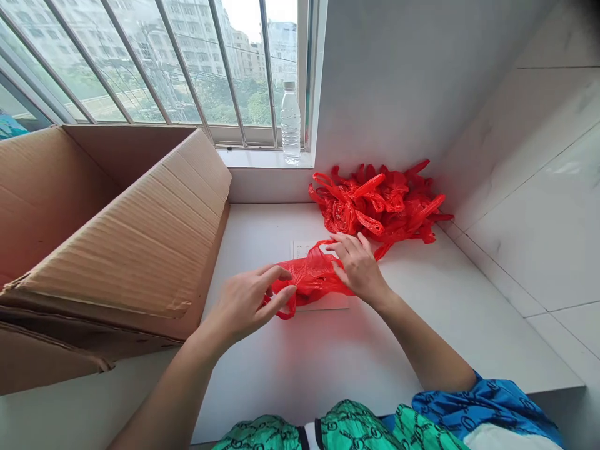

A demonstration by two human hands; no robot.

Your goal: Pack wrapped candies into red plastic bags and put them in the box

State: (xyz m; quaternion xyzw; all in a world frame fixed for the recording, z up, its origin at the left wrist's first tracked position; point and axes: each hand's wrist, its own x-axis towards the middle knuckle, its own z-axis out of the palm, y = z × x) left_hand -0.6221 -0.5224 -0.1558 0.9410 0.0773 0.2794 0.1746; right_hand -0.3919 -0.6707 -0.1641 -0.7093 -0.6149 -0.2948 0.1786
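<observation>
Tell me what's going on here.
A person has both hands on a red bag lying on a white counter: the left hand at its left end, the right hand spread over its right part. The bag lies partly over a paper. A heap of red bags sits behind it, a cardboard box stands to the left, and a water bottle stands on the windowsill.
</observation>
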